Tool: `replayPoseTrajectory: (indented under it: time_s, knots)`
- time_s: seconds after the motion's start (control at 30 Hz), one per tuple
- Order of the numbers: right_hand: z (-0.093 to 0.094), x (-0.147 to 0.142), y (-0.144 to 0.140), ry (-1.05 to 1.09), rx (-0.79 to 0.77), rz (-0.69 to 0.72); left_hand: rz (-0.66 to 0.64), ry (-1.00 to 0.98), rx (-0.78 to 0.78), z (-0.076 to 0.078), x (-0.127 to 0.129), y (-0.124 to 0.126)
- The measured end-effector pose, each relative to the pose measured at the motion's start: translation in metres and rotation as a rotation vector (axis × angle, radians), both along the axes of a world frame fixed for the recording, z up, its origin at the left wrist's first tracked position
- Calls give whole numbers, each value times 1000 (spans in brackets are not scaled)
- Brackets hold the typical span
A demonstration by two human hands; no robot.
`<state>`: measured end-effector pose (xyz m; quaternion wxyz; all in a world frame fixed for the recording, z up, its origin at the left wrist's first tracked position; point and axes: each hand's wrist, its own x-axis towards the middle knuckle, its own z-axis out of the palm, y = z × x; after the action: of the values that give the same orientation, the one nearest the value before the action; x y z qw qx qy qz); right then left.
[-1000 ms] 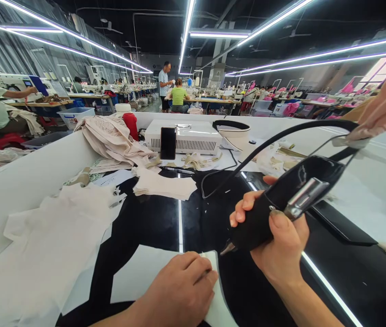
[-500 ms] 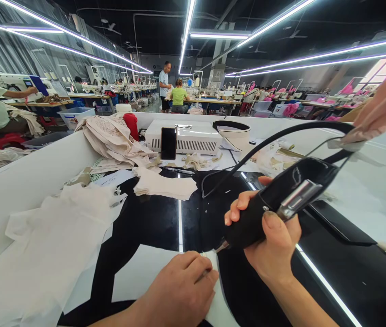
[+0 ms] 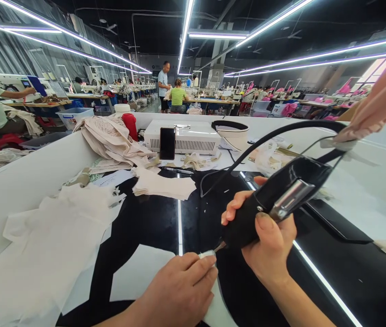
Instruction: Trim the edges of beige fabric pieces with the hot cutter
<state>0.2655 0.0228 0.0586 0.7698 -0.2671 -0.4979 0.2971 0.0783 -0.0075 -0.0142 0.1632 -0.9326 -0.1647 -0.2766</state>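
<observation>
My right hand [image 3: 269,243] grips a black corded hand tool [image 3: 278,202] with a metal lever on top; its small metal tip [image 3: 219,246] touches the upper edge of a white fabric piece [image 3: 145,274]. My left hand [image 3: 179,290] presses on that fabric piece, fingers next to the tip. The fabric lies on a glossy black table top [image 3: 165,218]. The tool's black cable [image 3: 281,131] arches up and away to the right.
A heap of white fabric pieces [image 3: 49,240] lies at the left, a smaller stack [image 3: 163,184] further back. A white machine box [image 3: 187,136] with a phone [image 3: 167,143] leaning on it, beige garments [image 3: 111,138] and a red bottle [image 3: 131,125] stand behind. Other people work at far tables.
My right hand has brought the tool left and down, so its tip now meets the fabric edge by my left fingers. My left hand stays on the fabric.
</observation>
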Motion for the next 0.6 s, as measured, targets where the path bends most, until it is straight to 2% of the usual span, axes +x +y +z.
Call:
replayPoseTrajectory:
  time_s: [0.33, 0.6]
  knots:
    - [0, 0, 0, -13, 15, 12, 36, 42, 47, 4, -1, -1]
    - [-2, 0, 1, -17, 13, 2, 15, -30, 28, 5, 0, 0]
